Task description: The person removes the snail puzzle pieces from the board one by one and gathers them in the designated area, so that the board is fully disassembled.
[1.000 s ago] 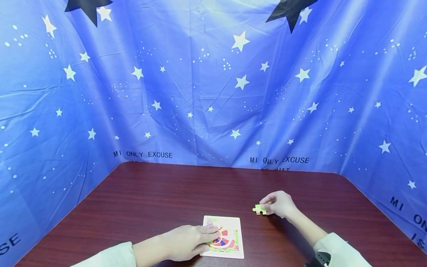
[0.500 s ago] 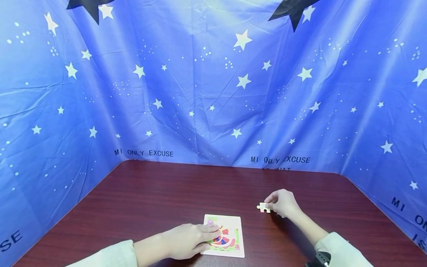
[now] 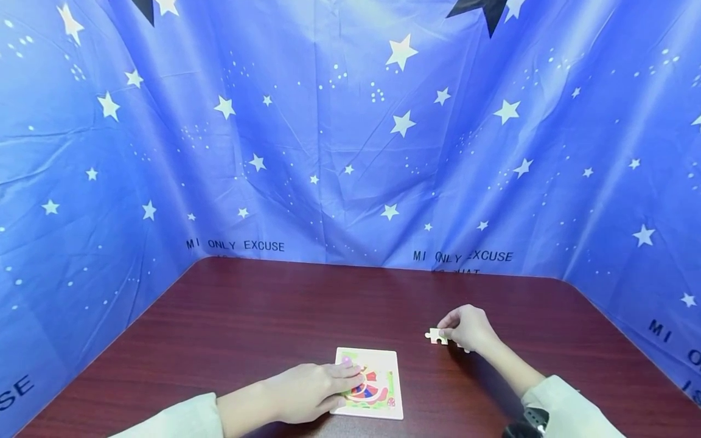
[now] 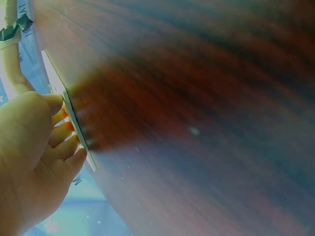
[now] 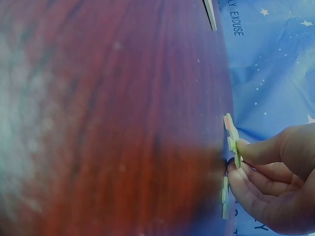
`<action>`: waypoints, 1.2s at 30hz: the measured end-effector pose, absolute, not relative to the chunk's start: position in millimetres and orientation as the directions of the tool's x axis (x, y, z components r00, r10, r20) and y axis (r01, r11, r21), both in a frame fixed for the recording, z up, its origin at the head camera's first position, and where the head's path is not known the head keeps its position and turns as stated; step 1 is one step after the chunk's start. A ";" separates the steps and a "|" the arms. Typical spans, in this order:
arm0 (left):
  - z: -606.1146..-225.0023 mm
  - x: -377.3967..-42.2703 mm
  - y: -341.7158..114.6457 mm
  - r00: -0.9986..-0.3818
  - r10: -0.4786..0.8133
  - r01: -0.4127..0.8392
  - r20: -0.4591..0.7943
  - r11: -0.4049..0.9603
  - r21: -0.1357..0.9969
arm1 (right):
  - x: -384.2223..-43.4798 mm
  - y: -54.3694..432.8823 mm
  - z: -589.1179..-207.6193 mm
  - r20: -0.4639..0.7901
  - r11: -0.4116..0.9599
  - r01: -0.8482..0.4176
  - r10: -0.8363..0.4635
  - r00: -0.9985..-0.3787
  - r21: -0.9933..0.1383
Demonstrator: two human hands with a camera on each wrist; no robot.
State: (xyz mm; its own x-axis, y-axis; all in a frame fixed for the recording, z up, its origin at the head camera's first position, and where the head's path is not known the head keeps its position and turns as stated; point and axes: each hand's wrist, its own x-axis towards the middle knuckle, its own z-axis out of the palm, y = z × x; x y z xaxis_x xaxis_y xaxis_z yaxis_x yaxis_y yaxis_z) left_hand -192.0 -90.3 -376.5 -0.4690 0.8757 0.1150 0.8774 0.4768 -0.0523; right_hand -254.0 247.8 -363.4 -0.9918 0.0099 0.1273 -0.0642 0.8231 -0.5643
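Left hand [image 3: 306, 398] is resting flat, fingers relaxed, on the puzzle board [image 3: 378, 389] at the near table [image 3: 263, 316] edge. Right hand [image 3: 468, 328] is pinching a puzzle piece [image 3: 435, 335], to the board's right.

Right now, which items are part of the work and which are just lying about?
In use:
- puzzle board, left hand resting on it
- puzzle piece, pinched by right hand
- second piece, on the table under the right hand

Lying about:
- starry blue backdrop
- wooden table

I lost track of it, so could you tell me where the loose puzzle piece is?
In the head view, right hand pinches the puzzle piece, right of the puzzle board.
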 end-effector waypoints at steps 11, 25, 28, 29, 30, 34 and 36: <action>-370.7 -191.4 -89.7 -0.490 0.865 0.868 0.102 0.496 -0.031 | -259.4 249.2 -358.6 0.108 0.822 -0.078 -0.021 -0.994 -0.564; -369.9 -193.0 -89.1 -0.487 0.868 0.868 0.096 0.493 -0.056 | -261.2 249.0 -356.3 0.109 0.849 -0.073 -0.018 -0.994 -0.523; -368.8 -193.0 -89.1 -0.488 0.868 0.868 0.097 0.494 -0.054 | -262.6 248.5 -355.9 0.123 0.850 -0.088 -0.028 -0.992 -0.519; -368.4 -193.0 -89.1 -0.489 0.867 0.867 0.097 0.495 -0.053 | -263.0 248.3 -356.1 0.128 0.852 -0.092 -0.029 -0.991 -0.516; -368.1 -193.0 -89.2 -0.488 0.867 0.868 0.097 0.494 -0.052 | -263.3 248.2 -356.1 0.131 0.852 -0.096 -0.032 -0.991 -0.514; -368.4 -192.9 -89.3 -0.492 0.865 0.867 0.096 0.497 -0.035 | -263.0 248.3 -357.0 0.121 0.848 -0.091 -0.032 -0.992 -0.522; -369.4 -192.7 -89.4 -0.493 0.865 0.867 0.097 0.497 -0.027 | -262.7 248.6 -357.2 0.109 0.844 -0.086 -0.032 -0.993 -0.529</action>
